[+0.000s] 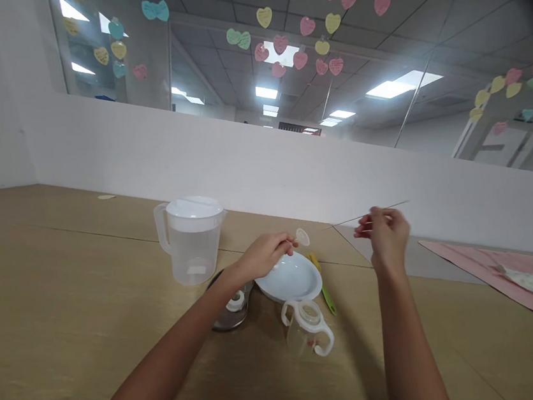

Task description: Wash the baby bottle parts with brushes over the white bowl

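While the left hand point(269, 255) pinches a small translucent disc point(302, 237) near the white bowl point(292, 280), the right hand point(387, 237) holds a thin rod point(399, 204); both seem light, the rod likely flexible, suiting rim and mid-length grips.

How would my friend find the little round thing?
On the table, find the white bowl, right of the jug. By its far side in the picture is the left hand. It holds the disc: pale, round and far smaller than the bowl or jug.
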Tool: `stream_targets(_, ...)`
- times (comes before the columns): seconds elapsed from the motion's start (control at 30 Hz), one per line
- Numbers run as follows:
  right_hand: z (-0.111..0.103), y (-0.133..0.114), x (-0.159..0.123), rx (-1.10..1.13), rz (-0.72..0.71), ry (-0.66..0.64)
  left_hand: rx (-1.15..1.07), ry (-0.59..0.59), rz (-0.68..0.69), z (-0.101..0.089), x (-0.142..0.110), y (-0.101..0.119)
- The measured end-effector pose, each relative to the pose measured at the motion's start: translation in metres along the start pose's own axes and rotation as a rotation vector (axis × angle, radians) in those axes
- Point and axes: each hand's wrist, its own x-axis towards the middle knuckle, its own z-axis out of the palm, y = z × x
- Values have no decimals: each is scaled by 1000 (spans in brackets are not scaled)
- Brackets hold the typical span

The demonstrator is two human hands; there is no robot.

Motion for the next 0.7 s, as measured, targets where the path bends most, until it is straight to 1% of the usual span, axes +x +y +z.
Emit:
stream_targets(0.03,2,9,3,-20,134,-108,-4,10,-2,0,0,-1)
stream_targets(0.07,5,19,4,-54,250,-242,0,18,-2,-1,0,-2)
stream_targets(0.1,9,29,2,-95,355,-406,7,24,-1,-1,0,-2)
stream_targets(0.13,15,38,0,-115,407,-479,18,25,0,-1,1,-3)
stream_targets(0.17,21,46,-4,-128,444,-527,34,25,2,-1,1,-3)
stream_targets(0.27,38,65,-17,-156,527,-639,84,18,10,-2,2,-3)
stream_targets(0.33,44,71,-23,-166,553,-681,109,17,14,-2,2,-3)
stream_targets(0.4,46,73,-24,-177,549,-678,121,19,11,-2,2,-4)
stream_targets(0.47,46,69,-22,-184,520,-655,123,24,3,-2,2,-5)
stream_targets(0.53,44,60,-20,-183,489,-660,120,27,-11,-1,3,-6)
stream_targets(0.6,41,48,-21,-160,460,-748,128,28,-26,0,3,-7)
stream_targets(0.7,40,29,-27,-51,371,-963,153,14,-44,1,4,-9)
